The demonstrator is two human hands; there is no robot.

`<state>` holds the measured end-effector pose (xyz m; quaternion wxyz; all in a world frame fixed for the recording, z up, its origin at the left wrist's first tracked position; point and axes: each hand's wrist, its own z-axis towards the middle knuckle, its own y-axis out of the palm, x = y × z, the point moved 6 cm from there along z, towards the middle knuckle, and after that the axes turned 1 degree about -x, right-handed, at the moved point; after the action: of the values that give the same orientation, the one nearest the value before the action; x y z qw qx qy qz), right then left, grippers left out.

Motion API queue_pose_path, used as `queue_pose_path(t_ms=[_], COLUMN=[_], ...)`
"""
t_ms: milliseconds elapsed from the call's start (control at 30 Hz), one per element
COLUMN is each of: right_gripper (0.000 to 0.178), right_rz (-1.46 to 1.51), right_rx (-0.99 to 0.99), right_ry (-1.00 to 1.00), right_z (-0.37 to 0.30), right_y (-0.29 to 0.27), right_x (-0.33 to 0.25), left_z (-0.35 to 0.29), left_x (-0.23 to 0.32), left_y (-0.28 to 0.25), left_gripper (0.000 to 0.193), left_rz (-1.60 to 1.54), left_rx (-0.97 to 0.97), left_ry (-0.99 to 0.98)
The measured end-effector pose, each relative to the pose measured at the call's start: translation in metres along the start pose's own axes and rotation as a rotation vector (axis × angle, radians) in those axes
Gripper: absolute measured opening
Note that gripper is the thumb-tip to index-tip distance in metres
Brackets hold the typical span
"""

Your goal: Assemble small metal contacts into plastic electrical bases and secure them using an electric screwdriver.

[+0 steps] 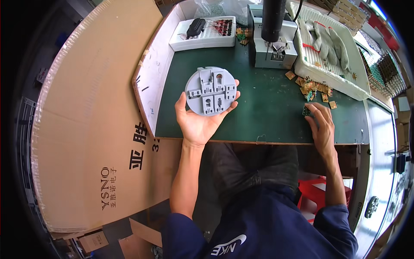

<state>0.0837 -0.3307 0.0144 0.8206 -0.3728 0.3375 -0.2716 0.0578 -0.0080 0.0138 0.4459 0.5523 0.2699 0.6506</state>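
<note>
My left hand [197, 125] grips a round grey plastic fixture [212, 102] from below, its fingers wrapped behind the rim. Raised blocks, slots and small pockets cover the fixture's upper face. Over at the right of the green bench top, my right hand [321, 125] pinches a small green circuit board [306, 111] between thumb and fingers, partly hidden by them. Just beyond that hand lies a loose pile of small gold-coloured boards [317, 88].
A grey machine [276, 55] with a black column stands at the bench's back. Left of it is a white foam tray [183, 42] with wired parts and a black object. A foam box [358, 84] with gloves [325, 45] sits right. Large cardboard [95, 121] borders the left.
</note>
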Motion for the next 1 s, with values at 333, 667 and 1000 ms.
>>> queue_pose_path(t_ms=[333,667,1000], right_gripper=[0.037,0.035,0.034], right_rz=[-0.003,0.123,0.235], right_rx=[0.083,0.122,0.111], right_ry=[0.052,0.071,0.087], right_z=[-0.001,0.009,0.012], right_y=[-0.004,-0.002,0.015], right_x=[-0.001,-0.014,-0.029], left_z=[-0.002,0.002,-0.003], left_x=[-0.009,-0.02,-0.022], left_y=[0.011,0.013,0.008], left_gripper=[0.099,0.104,0.107], left_rz=[0.138,0.23,0.211], left_rx=[-0.076,-0.105,-0.096], left_ry=[-0.037,-0.099,-0.147])
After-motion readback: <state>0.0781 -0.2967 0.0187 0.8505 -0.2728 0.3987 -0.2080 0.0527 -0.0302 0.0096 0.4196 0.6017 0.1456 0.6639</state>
